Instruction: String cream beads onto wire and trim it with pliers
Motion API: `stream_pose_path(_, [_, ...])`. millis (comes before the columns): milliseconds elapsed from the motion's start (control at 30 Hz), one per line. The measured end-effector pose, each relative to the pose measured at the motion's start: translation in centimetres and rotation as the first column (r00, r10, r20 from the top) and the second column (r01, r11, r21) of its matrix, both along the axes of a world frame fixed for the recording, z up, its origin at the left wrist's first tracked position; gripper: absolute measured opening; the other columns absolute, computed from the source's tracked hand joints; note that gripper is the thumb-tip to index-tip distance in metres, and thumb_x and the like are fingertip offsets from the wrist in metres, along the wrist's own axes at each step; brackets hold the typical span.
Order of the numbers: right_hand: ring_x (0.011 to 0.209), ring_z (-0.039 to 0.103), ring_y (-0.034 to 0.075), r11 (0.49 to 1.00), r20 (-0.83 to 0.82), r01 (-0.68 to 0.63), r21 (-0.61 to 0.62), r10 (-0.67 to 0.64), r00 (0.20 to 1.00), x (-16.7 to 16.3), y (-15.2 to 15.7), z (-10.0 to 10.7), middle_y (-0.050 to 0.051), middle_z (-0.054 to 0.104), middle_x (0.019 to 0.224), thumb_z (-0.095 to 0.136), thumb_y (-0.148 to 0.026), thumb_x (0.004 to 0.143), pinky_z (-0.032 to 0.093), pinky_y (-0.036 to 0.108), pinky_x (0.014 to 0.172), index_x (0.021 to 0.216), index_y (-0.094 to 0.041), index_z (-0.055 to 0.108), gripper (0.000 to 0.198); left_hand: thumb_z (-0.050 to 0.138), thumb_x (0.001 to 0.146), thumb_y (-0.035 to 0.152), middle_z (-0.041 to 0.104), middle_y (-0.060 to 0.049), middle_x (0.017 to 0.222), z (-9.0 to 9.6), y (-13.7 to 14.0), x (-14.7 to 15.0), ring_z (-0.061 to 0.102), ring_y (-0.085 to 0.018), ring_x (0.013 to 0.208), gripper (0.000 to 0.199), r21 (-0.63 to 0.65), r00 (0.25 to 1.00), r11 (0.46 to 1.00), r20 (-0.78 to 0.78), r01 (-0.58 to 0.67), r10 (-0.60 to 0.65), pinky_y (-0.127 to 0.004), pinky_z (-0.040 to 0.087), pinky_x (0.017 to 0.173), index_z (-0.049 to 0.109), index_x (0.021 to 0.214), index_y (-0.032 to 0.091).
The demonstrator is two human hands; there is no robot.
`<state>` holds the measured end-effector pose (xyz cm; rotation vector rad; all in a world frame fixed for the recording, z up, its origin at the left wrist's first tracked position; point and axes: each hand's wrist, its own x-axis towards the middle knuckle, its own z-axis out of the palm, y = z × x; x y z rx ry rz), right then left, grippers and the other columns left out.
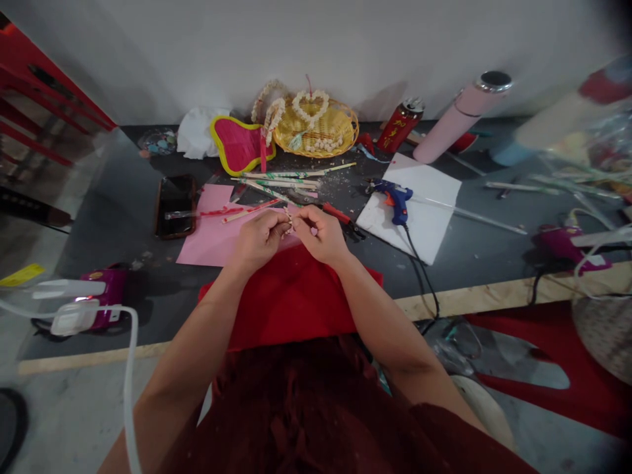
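My left hand (pixel 260 238) and my right hand (pixel 322 236) meet over a pink sheet of paper (pixel 205 243). Fingertips of both are pinched on a small pale piece with dark specks (pixel 288 222); its kind is too small to make out. A red cloth (pixel 291 303) lies below my hands at the table's edge. Just beyond them are several patterned paper sticks (pixel 281 182) and a red-and-white strip (pixel 251 210). Red-handled pliers (pixel 338 214) lie by my right hand, partly hidden by it.
At the back stands a wicker basket (pixel 353 135) with a pale heart-shaped ornament (pixel 311 108). To the right are a blue glue gun (pixel 395 197) on a white board (pixel 434 227), a red can (pixel 401 125) and a pink bottle (pixel 459 122). Left lies a phone (pixel 175 204).
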<state>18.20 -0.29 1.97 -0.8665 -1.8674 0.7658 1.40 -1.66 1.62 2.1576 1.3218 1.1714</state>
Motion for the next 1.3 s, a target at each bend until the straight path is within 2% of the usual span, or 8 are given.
stream_pose_path(167, [0.06, 0.047, 0.01, 0.994, -0.057, -0.017, -0.111, 0.01, 0.998, -0.1, 0.1, -0.4, -0.002, 0.052, 0.07, 0.044, -0.036, 0.094, 0.039, 0.023, 0.055, 0.085, -0.02, 0.052, 0.021, 0.051, 0.089, 0.029, 0.066, -0.002, 0.077, 0.3, -0.1, 0.2, 0.059, -0.013, 0.071, 0.016, -0.053, 0.999, 0.999, 0.043, -0.006, 0.009, -0.025, 0.046, 0.068, 0.063, 0.085, 0.019])
stream_pose_path(267, [0.074, 0.056, 0.013, 0.998, -0.072, -0.016, -0.059, 0.012, 0.997, -0.3, 0.2, -0.6, 0.002, 0.06, 0.085, 0.047, -0.033, 0.092, 0.045, 0.026, 0.066, 0.099, -0.021, 0.056, 0.016, 0.05, 0.09, 0.031, 0.067, -0.002, 0.075, 0.7, -0.2, 0.2, 0.059, -0.013, 0.069, 0.018, -0.075, 0.992, 0.996, 0.114, -0.053, 0.062, -0.024, 0.047, 0.065, 0.063, 0.086, 0.019])
stream_pose_path(367, [0.085, 0.059, 0.015, 1.0, -0.059, -0.001, 0.01, 0.002, 0.998, -0.5, 0.3, -0.7, 0.003, 0.064, 0.093, 0.051, -0.032, 0.09, 0.047, 0.031, 0.076, 0.1, -0.022, 0.059, 0.016, 0.051, 0.089, 0.032, 0.067, -0.002, 0.074, 1.0, -0.2, 0.2, 0.059, -0.013, 0.068, 0.019, -0.098, 0.984, 0.993, 0.158, -0.065, 0.08, -0.024, 0.047, 0.063, 0.064, 0.085, 0.019])
stream_pose_path(567, [0.079, 0.058, 0.014, 0.996, -0.075, 0.054, 0.068, -0.049, 0.996, -0.6, 0.2, -0.8, 0.002, 0.063, 0.085, 0.053, -0.03, 0.09, 0.047, 0.03, 0.074, 0.092, -0.021, 0.059, 0.011, 0.054, 0.088, 0.035, 0.067, -0.002, 0.07, 1.3, -0.3, 0.3, 0.06, -0.012, 0.063, 0.022, -0.158, 0.969, 0.987, 0.242, -0.009, 0.047, -0.024, 0.05, 0.061, 0.065, 0.083, 0.017])
stream_pose_path(900, [0.077, 0.058, 0.014, 0.999, -0.07, 0.053, 0.006, -0.053, 0.996, -0.7, -0.1, -0.8, 0.003, 0.062, 0.084, 0.051, -0.034, 0.091, 0.047, 0.028, 0.07, 0.092, -0.021, 0.056, 0.014, 0.06, 0.084, 0.038, 0.07, -0.002, 0.073, 0.7, -0.2, 0.4, 0.06, -0.009, 0.055, 0.021, -0.21, 0.93, 0.977, 0.364, 0.025, 0.055, -0.02, 0.048, 0.051, 0.059, 0.089, 0.017])
stream_pose_path(1300, [0.076, 0.057, 0.014, 0.999, -0.074, 0.049, 0.006, -0.048, 0.996, -0.7, 0.0, -0.7, 0.002, 0.06, 0.082, 0.049, -0.034, 0.092, 0.046, 0.028, 0.07, 0.089, -0.021, 0.055, 0.015, 0.062, 0.083, 0.04, 0.07, -0.003, 0.075, 0.4, -0.2, 0.6, 0.061, -0.009, 0.058, 0.023, -0.194, 0.928, 0.981, 0.366, 0.01, 0.063, -0.021, 0.049, 0.054, 0.059, 0.087, 0.017])
